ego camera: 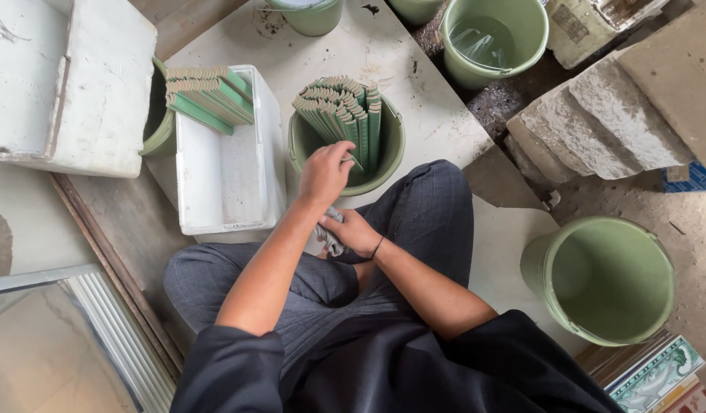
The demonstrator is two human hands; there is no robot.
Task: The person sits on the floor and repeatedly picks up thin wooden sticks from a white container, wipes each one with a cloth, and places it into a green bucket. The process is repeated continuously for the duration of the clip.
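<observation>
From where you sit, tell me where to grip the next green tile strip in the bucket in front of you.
Probably pinch the top end of a green tile strip from above. The strips stand on end, packed close in the bucket, so only their upper ends are free. The left hand already reaches there; the right hand holds a rag.

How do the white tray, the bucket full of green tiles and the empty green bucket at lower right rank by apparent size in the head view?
1. White tray
2. Empty green bucket
3. Bucket of green tiles
The last two may match; the empty one lies nearer the camera.
</observation>
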